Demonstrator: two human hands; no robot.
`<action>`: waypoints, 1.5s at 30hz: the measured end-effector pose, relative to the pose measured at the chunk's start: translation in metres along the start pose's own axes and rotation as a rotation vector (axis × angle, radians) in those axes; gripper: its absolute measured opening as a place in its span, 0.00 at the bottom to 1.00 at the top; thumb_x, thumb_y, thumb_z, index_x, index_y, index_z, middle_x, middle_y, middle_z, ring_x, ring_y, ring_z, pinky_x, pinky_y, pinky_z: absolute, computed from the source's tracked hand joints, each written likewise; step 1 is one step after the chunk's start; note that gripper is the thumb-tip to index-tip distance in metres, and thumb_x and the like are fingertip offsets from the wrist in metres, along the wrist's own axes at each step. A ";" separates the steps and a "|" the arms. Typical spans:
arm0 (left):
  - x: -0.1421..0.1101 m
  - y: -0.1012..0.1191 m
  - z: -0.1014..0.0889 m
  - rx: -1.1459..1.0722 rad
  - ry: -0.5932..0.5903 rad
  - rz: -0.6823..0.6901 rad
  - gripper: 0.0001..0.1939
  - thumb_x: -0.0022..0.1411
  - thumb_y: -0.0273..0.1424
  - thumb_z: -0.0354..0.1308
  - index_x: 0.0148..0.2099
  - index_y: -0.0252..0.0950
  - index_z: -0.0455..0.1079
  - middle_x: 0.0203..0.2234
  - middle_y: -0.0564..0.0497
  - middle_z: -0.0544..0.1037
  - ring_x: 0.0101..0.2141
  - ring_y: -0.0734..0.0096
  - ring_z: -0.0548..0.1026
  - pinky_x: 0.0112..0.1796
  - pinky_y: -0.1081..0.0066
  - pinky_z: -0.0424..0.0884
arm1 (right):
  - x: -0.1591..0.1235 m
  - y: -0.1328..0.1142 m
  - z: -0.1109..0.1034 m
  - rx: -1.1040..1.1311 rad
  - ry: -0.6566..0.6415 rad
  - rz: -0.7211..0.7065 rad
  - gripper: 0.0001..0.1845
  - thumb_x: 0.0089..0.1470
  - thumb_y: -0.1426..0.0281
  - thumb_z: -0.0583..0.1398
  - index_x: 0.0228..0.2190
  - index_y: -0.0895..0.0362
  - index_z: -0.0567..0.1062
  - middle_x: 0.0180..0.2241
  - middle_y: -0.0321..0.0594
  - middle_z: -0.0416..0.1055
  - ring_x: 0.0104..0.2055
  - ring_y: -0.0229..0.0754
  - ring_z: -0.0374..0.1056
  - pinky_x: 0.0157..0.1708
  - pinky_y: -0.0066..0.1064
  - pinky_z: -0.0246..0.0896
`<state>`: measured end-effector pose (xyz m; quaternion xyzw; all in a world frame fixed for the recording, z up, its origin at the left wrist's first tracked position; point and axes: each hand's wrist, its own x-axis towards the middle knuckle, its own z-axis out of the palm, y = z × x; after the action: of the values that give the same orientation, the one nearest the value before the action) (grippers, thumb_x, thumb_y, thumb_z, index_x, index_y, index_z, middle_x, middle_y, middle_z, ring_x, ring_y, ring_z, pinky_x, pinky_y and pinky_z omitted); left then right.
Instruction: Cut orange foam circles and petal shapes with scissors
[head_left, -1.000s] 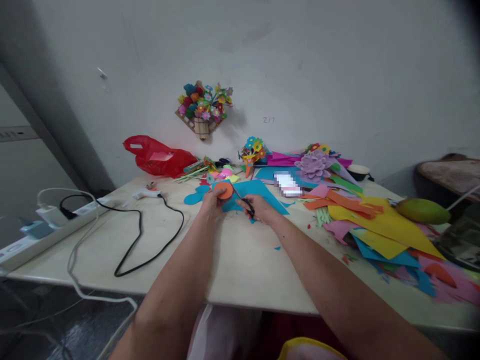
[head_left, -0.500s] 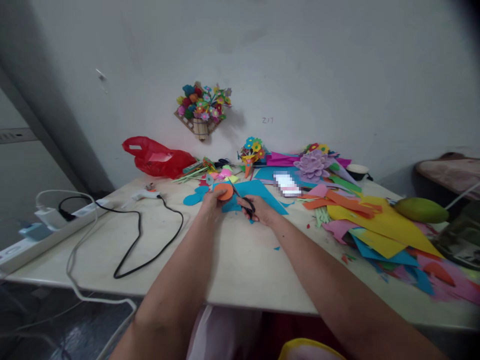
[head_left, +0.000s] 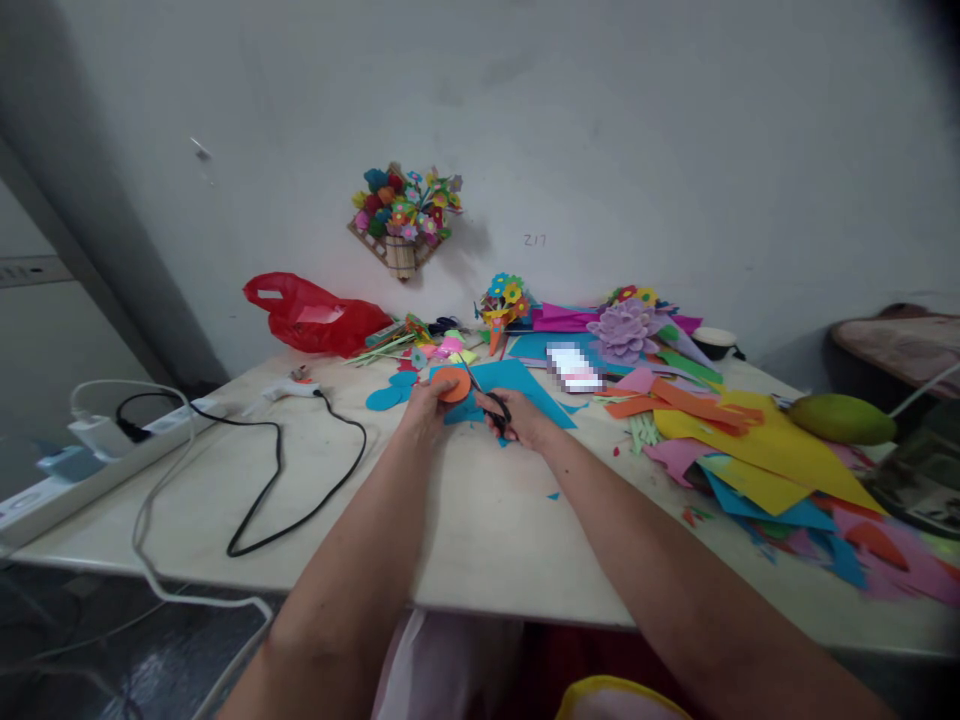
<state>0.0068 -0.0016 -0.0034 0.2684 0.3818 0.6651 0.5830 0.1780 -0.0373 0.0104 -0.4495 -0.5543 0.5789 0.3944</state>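
Note:
My left hand [head_left: 422, 405] pinches a round orange foam piece [head_left: 452, 384] above the table. My right hand [head_left: 521, 418] is closed on black-handled scissors [head_left: 487, 401], whose blades point up-left at the edge of the orange piece. Both hands hover over a blue foam sheet [head_left: 517, 385] lying flat on the table [head_left: 480, 510]. A blue cut-out shape [head_left: 388, 395] lies just left of my left hand.
A glue gun [head_left: 289, 388] with a black cord and a white power strip [head_left: 90, 455] sit on the left. A red plastic bag [head_left: 315, 315] is at the back. Coloured foam sheets [head_left: 757, 450], foam flowers [head_left: 628, 328] and a green mango [head_left: 844, 418] crowd the right.

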 end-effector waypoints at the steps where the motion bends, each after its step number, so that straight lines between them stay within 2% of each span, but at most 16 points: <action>1: 0.000 0.000 0.000 0.000 -0.002 -0.002 0.21 0.47 0.17 0.70 0.45 0.37 0.78 0.27 0.51 0.84 0.28 0.65 0.84 0.29 0.73 0.82 | 0.000 0.000 0.000 -0.001 -0.003 -0.005 0.21 0.64 0.61 0.71 0.27 0.55 0.69 0.16 0.30 0.67 0.14 0.31 0.60 0.10 0.20 0.41; 8: 0.000 0.001 0.000 0.023 0.002 -0.004 0.27 0.47 0.18 0.70 0.52 0.35 0.79 0.28 0.50 0.84 0.28 0.62 0.85 0.31 0.71 0.83 | 0.003 0.002 0.000 -0.029 0.004 -0.020 0.22 0.62 0.60 0.71 0.25 0.54 0.67 0.16 0.28 0.66 0.14 0.30 0.58 0.10 0.21 0.40; 18: 0.002 0.001 -0.003 0.032 -0.003 0.013 0.22 0.47 0.18 0.71 0.47 0.34 0.80 0.29 0.47 0.86 0.32 0.57 0.87 0.31 0.69 0.84 | 0.004 0.000 0.001 -0.063 0.014 0.002 0.23 0.60 0.61 0.73 0.25 0.54 0.67 0.16 0.28 0.65 0.14 0.30 0.57 0.11 0.22 0.37; 25: 0.003 0.001 -0.004 0.037 0.001 0.001 0.26 0.47 0.19 0.71 0.51 0.36 0.79 0.29 0.48 0.86 0.33 0.55 0.88 0.31 0.69 0.84 | -0.002 -0.006 0.006 -0.058 0.045 0.039 0.25 0.59 0.60 0.74 0.24 0.54 0.66 0.15 0.28 0.64 0.14 0.30 0.56 0.13 0.21 0.41; 31: 0.002 0.002 -0.003 0.007 -0.001 -0.012 0.25 0.49 0.18 0.69 0.51 0.36 0.79 0.29 0.48 0.86 0.30 0.59 0.87 0.29 0.70 0.84 | -0.004 -0.009 0.007 -0.078 0.050 0.039 0.24 0.59 0.62 0.73 0.23 0.54 0.67 0.15 0.28 0.64 0.15 0.31 0.55 0.14 0.22 0.41; 36: 0.005 0.001 -0.005 -0.019 0.015 -0.013 0.25 0.48 0.17 0.69 0.50 0.35 0.80 0.31 0.47 0.86 0.33 0.55 0.88 0.33 0.67 0.86 | -0.004 -0.009 0.007 -0.081 0.053 0.045 0.23 0.59 0.63 0.74 0.24 0.54 0.67 0.15 0.28 0.63 0.15 0.31 0.56 0.14 0.22 0.43; 41: 0.004 0.002 -0.005 -0.034 0.016 -0.005 0.22 0.49 0.16 0.70 0.47 0.34 0.79 0.29 0.47 0.85 0.30 0.58 0.86 0.32 0.68 0.85 | 0.000 -0.005 0.006 -0.080 0.037 0.048 0.23 0.60 0.62 0.73 0.25 0.54 0.68 0.15 0.28 0.64 0.14 0.31 0.56 0.13 0.22 0.39; 45: 0.002 0.003 -0.005 -0.006 0.016 0.002 0.25 0.48 0.17 0.70 0.50 0.34 0.80 0.31 0.46 0.86 0.33 0.55 0.88 0.34 0.67 0.85 | 0.003 -0.001 0.004 -0.066 0.023 0.050 0.22 0.61 0.63 0.73 0.25 0.54 0.68 0.15 0.28 0.64 0.14 0.30 0.57 0.12 0.21 0.38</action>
<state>0.0007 -0.0004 -0.0039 0.2618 0.3838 0.6690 0.5801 0.1733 -0.0351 0.0113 -0.4824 -0.5571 0.5650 0.3711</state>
